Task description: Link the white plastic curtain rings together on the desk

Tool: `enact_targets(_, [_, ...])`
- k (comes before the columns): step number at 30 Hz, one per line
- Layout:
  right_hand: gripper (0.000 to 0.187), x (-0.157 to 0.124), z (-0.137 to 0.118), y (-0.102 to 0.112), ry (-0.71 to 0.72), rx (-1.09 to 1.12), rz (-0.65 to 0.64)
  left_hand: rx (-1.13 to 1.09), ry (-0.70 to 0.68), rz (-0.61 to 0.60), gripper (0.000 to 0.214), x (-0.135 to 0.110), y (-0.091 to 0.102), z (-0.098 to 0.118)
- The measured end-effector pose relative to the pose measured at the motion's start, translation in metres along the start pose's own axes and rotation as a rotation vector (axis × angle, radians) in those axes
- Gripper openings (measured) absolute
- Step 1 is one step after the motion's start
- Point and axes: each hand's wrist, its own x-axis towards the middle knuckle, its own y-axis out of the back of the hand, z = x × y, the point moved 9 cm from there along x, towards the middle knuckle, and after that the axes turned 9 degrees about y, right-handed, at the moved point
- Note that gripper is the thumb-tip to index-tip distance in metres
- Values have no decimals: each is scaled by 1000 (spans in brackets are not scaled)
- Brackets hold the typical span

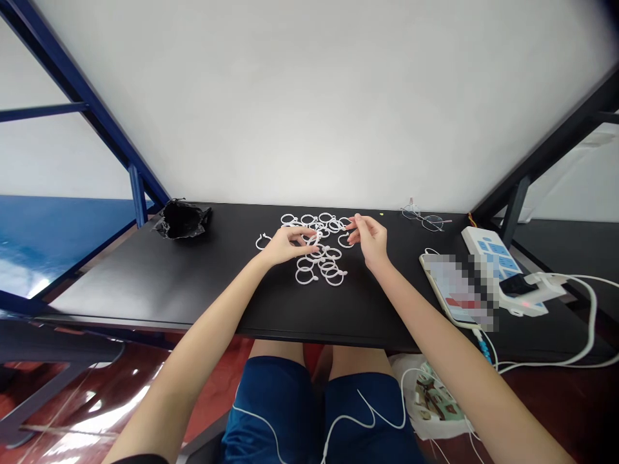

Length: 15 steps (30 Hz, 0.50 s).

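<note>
Several white plastic rings [319,258] lie scattered in a loose pile on the black table [159,283]. My left hand [289,243] rests at the left side of the pile with its fingers curled, pinching one of the rings. At the pile's right side, my right hand [370,237] has its fingers bent and its fingertips on a ring near the top of the pile. One ring [264,241] lies apart to the left.
A crumpled black bag [182,219] sits at the back left. Eyeglasses [425,219] lie at the back right. A phone [457,290], a white power strip [498,264] and white cables [580,341] fill the right side. Blue and black frame bars flank the table.
</note>
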Motion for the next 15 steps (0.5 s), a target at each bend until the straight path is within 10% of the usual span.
enact_targets(15, [40, -8, -5, -11, 6, -34, -64, 239, -106, -40, 53, -2, -14, 3])
